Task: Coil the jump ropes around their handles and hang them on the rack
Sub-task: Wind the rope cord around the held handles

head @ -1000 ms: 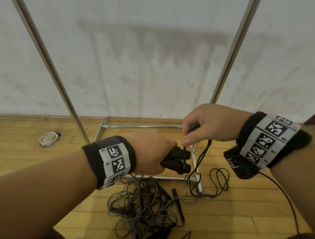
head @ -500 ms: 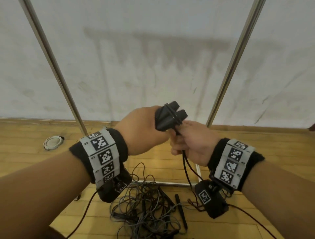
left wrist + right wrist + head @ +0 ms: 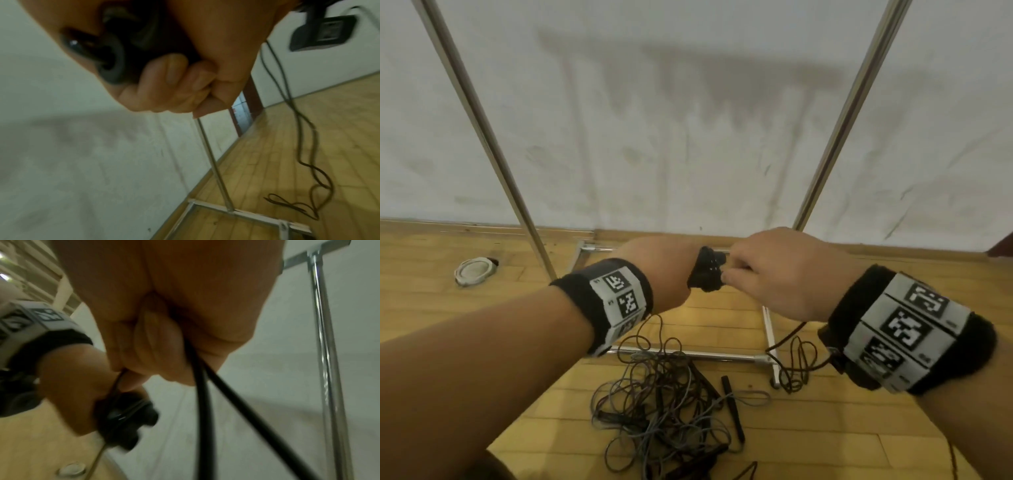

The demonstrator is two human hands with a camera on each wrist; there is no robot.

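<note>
Nearest the camera, a tangle of jump ropes (image 3: 664,407) lies on the wooden floor (image 3: 825,438), with one loose black handle (image 3: 732,411) at its right edge. Just above it, both forearms reach forward, each wearing a black wristband (image 3: 616,301) printed with square markers. The left hand (image 3: 657,270) is curled tight around a pair of black handles (image 3: 707,270) — their ends poke out past the knuckles. The right hand (image 3: 777,270) touches those handles and pinches the black cord (image 3: 197,386) between thumb and fingers; two strands run down from it to loose loops (image 3: 796,366) on the floor beside the rack's base bar (image 3: 726,356). Beyond the hands the rack (image 3: 835,137) rises on two slanted metal poles against a stained white wall (image 3: 688,120) — a small white ring-shaped object (image 3: 474,270) sits on the floor to the far left.
</note>
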